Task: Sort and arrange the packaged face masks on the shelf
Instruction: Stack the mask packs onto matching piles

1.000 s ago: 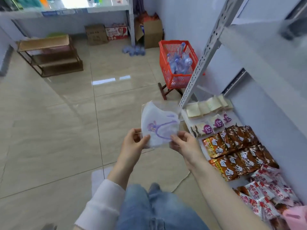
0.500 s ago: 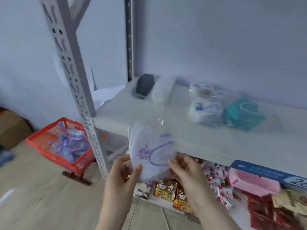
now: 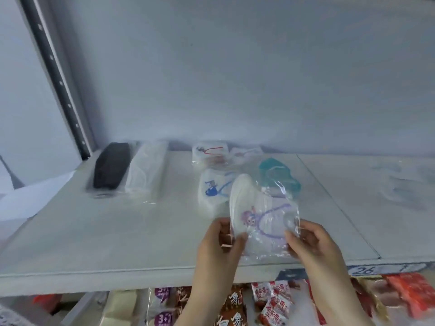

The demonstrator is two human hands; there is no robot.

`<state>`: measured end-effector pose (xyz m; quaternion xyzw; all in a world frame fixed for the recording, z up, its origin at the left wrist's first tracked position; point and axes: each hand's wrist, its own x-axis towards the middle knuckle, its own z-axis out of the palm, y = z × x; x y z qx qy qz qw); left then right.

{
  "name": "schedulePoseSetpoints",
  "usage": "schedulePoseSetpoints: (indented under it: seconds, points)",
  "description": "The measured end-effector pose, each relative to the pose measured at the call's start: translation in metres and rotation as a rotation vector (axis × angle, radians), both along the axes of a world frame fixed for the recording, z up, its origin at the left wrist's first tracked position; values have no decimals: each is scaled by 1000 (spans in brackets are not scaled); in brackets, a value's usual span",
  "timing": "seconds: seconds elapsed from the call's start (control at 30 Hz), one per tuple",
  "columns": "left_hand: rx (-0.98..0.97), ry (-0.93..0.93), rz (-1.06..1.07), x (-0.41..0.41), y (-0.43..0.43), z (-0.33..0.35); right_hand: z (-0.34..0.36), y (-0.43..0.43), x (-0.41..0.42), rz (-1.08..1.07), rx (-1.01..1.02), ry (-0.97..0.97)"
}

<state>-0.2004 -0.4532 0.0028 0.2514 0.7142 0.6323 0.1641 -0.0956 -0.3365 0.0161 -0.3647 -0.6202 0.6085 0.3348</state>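
Both hands hold one packaged white face mask [image 3: 261, 217] with a purple cartoon print, just above the front of the grey shelf [image 3: 117, 231]. My left hand [image 3: 219, 245] pinches its lower left corner and my right hand [image 3: 310, 243] pinches its lower right edge. Behind it lie a white mask with a blue print [image 3: 213, 191], a teal mask [image 3: 277, 175] and white masks with red prints [image 3: 209, 150]. At the shelf's back left lie a black mask pack [image 3: 111, 168] and a white mask pack [image 3: 147, 170].
A perforated metal upright [image 3: 58, 81] stands at the shelf's back left. White paper [image 3: 30, 196] hangs over the left edge. Snack packets [image 3: 270, 302] fill the lower shelf. A price label [image 3: 364, 270] marked 26 sits on the front edge at right.
The view has swung from the floor up to the shelf. Both hands have carried the purple-print mask up and forward, over the shelf's front, right in front of the blue-print mask.
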Motion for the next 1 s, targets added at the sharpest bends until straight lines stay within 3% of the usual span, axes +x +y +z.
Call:
schedulePoseSetpoints:
  seconds: [0.2,0.33,0.6,0.83,1.0]
  points:
    - [-8,25,86,-72,102,35,39,98,-71,-4,213,3]
    - [-161,94,109,-136,163,60,59,166,-140,53,176,-53]
    - [-728,387,30,-203,224,54,40,231,-219,159,289,-506]
    - [-906,521,-35,-219,230,40,27,244,-225,270,330,-802]
    - [-964,658,-31,-218,231,46,19,249,-228,284,378,-872]
